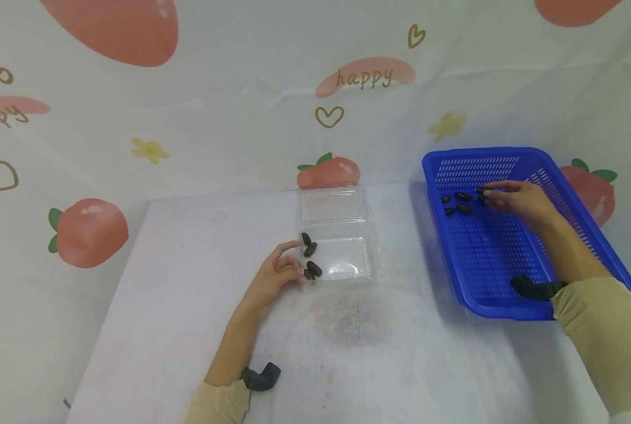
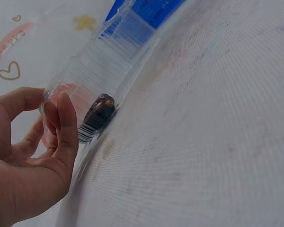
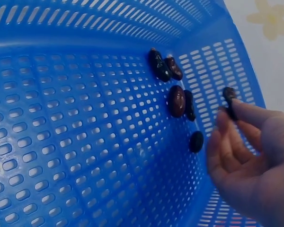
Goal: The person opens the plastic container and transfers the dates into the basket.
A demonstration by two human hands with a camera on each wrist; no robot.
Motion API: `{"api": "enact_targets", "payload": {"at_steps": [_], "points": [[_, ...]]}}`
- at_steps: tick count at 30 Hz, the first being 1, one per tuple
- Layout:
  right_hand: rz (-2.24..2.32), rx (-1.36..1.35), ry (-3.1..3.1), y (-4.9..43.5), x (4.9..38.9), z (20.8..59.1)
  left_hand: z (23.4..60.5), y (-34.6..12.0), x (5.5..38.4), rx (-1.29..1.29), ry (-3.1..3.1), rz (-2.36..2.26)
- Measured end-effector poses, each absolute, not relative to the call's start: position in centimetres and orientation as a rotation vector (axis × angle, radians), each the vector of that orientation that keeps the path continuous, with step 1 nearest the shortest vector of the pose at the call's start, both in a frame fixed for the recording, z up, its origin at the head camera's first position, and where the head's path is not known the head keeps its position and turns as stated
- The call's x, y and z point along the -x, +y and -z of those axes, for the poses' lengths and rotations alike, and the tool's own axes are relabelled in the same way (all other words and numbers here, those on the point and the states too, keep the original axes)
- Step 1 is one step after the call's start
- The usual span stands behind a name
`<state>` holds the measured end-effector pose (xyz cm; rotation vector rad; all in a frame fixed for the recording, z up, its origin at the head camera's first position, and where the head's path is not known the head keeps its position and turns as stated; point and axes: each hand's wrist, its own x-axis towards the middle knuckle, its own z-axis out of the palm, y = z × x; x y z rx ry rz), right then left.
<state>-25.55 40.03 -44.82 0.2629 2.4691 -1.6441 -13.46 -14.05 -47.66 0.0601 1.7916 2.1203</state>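
A clear plastic clamshell box [image 1: 342, 259] lies with its lid [image 1: 332, 205] folded back. Several dark, shiny dates [image 1: 313, 268] sit along its left side. At that side my left hand [image 1: 273, 275] holds the box wall with bent fingers; the left wrist view shows its fingertips at the rim, close to the dates [image 2: 100, 112]. Over the far part of a blue plastic basket [image 1: 466, 303], my right hand [image 1: 524, 203] pinches a dark date [image 3: 230, 97] between thumb and fingertips. More dates [image 3: 177, 100] rest below on the basket floor, near its end wall.
The box and basket stand on a white-covered table [image 1: 188, 259], basket to the right. Behind hangs a pale cloth [image 1: 230, 118] printed with fruit, hearts and flowers. A greyish stain [image 1: 352, 318] marks the surface in front of the box.
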Motion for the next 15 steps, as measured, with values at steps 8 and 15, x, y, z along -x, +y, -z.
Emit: {"api": "enact_targets", "payload": {"at_steps": [8,15], "points": [[1.494,-0.241,2.324,39.2,23.5,42.9,47.5,-13.9,13.4,-0.066,1.8,-2.121],[1.49,-0.248,2.337,39.7,23.3,43.4,47.6,-13.9,13.5,-0.07,1.777,-2.132]]}}
